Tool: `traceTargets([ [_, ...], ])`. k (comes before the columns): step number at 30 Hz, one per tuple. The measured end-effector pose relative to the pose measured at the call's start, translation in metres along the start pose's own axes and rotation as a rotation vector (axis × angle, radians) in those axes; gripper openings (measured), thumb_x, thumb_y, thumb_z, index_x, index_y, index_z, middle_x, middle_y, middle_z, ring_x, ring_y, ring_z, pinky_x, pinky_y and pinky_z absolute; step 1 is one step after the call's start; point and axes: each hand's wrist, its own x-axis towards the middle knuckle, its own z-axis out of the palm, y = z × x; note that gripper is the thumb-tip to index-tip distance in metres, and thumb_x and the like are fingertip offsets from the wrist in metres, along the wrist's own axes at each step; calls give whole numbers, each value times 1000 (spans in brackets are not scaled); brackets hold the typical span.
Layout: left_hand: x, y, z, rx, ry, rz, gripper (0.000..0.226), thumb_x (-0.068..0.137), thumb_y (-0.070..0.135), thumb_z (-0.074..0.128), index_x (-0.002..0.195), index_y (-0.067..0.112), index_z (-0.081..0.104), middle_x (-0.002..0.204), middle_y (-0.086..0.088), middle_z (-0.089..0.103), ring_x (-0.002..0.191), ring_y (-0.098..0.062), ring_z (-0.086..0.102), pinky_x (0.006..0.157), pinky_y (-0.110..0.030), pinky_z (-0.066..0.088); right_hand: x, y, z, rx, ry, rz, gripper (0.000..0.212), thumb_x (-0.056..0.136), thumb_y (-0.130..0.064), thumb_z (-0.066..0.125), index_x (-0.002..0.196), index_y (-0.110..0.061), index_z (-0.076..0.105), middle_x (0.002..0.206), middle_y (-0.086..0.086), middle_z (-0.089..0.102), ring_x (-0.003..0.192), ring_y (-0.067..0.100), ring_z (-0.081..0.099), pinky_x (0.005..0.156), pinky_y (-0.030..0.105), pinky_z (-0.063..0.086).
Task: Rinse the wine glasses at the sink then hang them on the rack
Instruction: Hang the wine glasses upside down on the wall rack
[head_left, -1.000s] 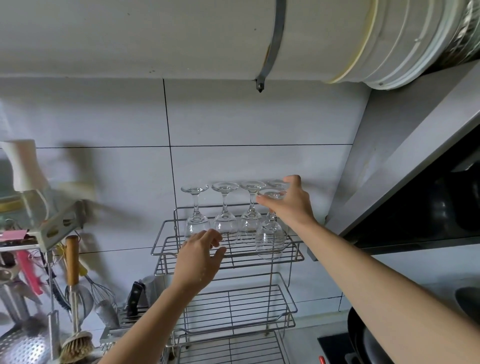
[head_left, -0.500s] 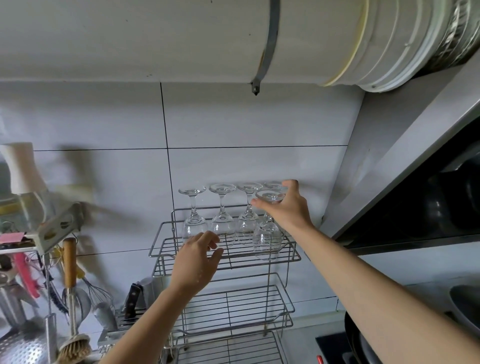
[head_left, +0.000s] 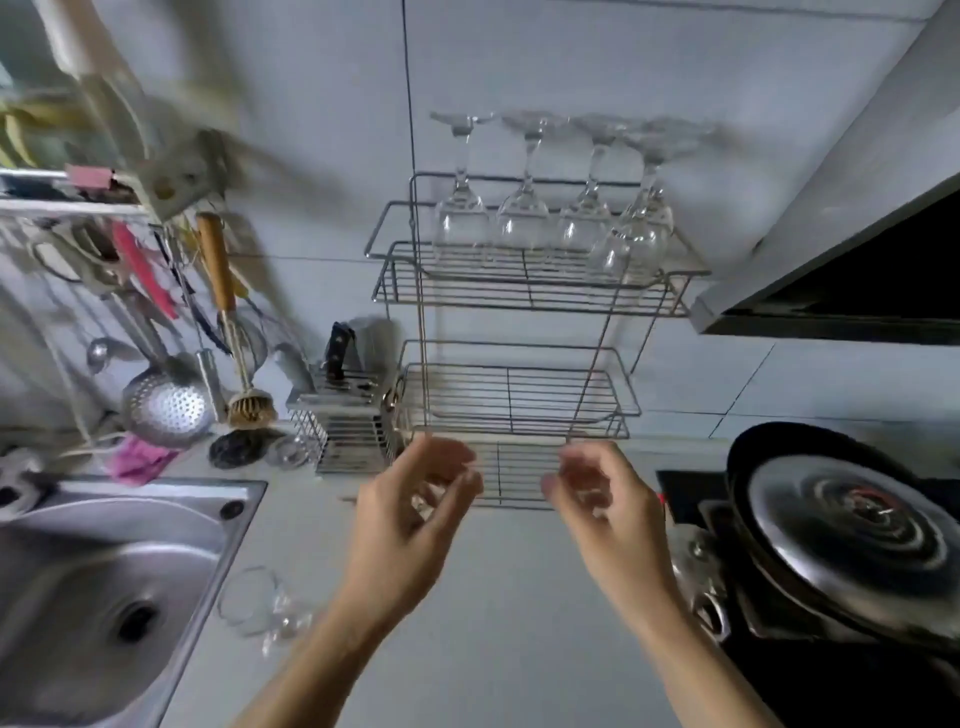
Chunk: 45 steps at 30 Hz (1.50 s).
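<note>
Several clear wine glasses (head_left: 522, 218) stand upside down on the top shelf of the shiny wire rack (head_left: 514, 395). In front of the rack, the left hand (head_left: 410, 514) and right hand (head_left: 602, 504) hold nothing, with fingers loosely curled, and they hide part of its lowest shelf. Left of the rack sit a wire knife holder (head_left: 343, 431) and the round steel sink (head_left: 78, 571), with one blurry glass (head_left: 254, 603) lying beside it. Right of the rack is a black pan (head_left: 769, 447) with a shiny lid (head_left: 852, 525).

Four clear wine glasses (head_left: 522, 221) stand upside down along the wire rack's (head_left: 524, 301) top shelf, with a fifth glass (head_left: 615, 257) at its front right corner. A blurred glass (head_left: 254, 603) lies beside the sink's (head_left: 156, 493) right edge.
</note>
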Motion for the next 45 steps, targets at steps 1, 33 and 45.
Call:
traceTargets([
  [1,-27,-12,2,4,-12,-75,6,91,27,66,96,25,67,80,8,75,76,-17,72,64,-30,53,-23,13,8,9,-68,84,21,84,-13,77,97,-25,65,81,-10,69,76,10,67,65,15,48],
  [33,-212,-249,-303,183,-35,-663,17,95,16,69,90,32,65,76,12,76,65,-6,72,60,-18,54,-202,7,314,-248,-265,488,53,77,-21,83,120,-13,54,107,0,59,95,16,57,81,20,42],
  [45,-199,-244,-284,107,-66,-699,8,96,17,67,93,24,66,77,10,76,67,-7,72,63,-21,55,-154,22,361,-309,-275,461,92,68,-29,89,144,-22,37,139,6,40,127,21,44,94,24,36],
])
